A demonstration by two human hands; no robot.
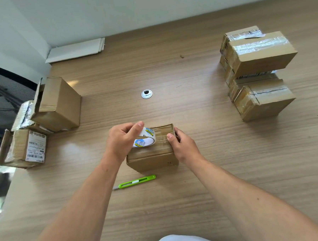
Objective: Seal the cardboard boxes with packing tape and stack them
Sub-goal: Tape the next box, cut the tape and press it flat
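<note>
From my end I see the small cardboard box (151, 158) on the desk (221, 172), just on the near side of the round metal cable port (147, 94). It is plain brown with its flaps down. The top is creased and streaked with clear tape, and a small scuff marks the near face close to the right corner.

The left hand (121, 139) grips the roll of packing tape (144, 139), fingers curled round it, and the roll rests on the left part of the box top. The roll's white core carries a blue and yellow label. A clear strip runs from the roll across the top to the right hand (182, 145), whose thumb presses the strip down while the fingers wrap the box's right edge.

Nearer me than the port, past the box, a green utility knife (136, 181) lies flat on the desk, apart from the box, with its blade tip pointing left. Well to the right of the port stands a stack of taped boxes (262, 59) with glossy strips over their seams. Well to the port's left sits a cluster of open-flapped boxes (59, 105), one bearing a white shipping label.
</note>
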